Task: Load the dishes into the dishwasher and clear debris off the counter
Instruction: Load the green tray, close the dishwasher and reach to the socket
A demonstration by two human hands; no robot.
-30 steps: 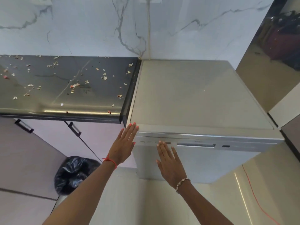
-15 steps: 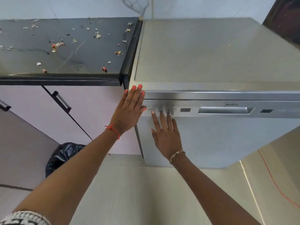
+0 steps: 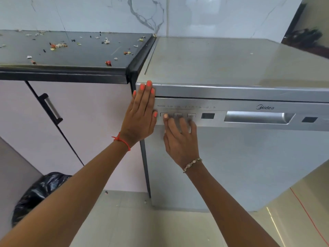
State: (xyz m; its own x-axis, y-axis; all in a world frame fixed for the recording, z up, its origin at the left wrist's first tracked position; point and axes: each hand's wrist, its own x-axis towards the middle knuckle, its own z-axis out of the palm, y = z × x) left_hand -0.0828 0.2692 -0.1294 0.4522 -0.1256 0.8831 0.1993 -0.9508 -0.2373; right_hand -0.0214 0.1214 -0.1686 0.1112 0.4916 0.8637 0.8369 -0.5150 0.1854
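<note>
Hidden: the inside of the dishwasher [image 3: 231, 157] is concealed behind its closed door; its right end is cut off by the frame.
Cut off: the left end of the dark surface [image 3: 85, 68] is lost at the frame edge.
Hard to read: the row of program icons [image 3: 187, 106] above the buttons is too small to be made out.
Partly covered: the black bag [image 3: 33, 193] on the floor is overlapped by the left forearm.
Count, hands: two.
Count, buttons: three in a row [image 3: 178, 115]; two dark windows are noted, one on each side of the recessed handle [image 3: 258, 118].
Count, debris: many small scraps [image 3: 58, 45], too fine to be counted, are scattered over the surface.
Containers: the bag's contents cannot be seen.
Left hand [image 3: 142, 114]: fingers are held straight and pressed together, laid flat on the dishwasher's upper left front corner.
Right hand [image 3: 179, 141]: fingers are loosely spread; the index fingertip [image 3: 165, 116] is set on the leftmost button.
Dishwasher position: just beside the surface, on its right.
</note>
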